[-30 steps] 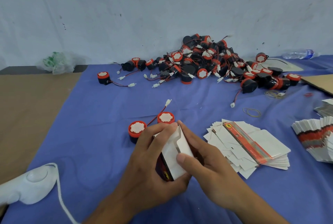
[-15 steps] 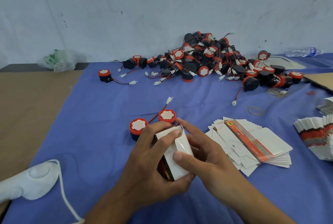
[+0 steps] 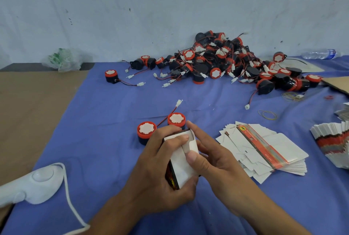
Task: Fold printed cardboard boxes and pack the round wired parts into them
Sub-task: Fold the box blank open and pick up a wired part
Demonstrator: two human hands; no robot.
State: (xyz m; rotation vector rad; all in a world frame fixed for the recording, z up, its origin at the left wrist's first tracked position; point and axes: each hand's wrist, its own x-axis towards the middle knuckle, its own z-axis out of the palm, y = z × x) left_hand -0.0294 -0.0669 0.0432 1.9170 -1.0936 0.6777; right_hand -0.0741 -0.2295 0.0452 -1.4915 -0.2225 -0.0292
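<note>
Crumpled plastic bag (image 3: 63, 60), water bottle (image 3: 319, 54), rubber bands (image 3: 267, 114), white corded device (image 3: 37, 182)

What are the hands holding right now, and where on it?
Both hold one small box. The left hand wraps its printed left side, a fingertip on the top edge; the right hand grips the right side, thumb pressing the white flap.
</note>
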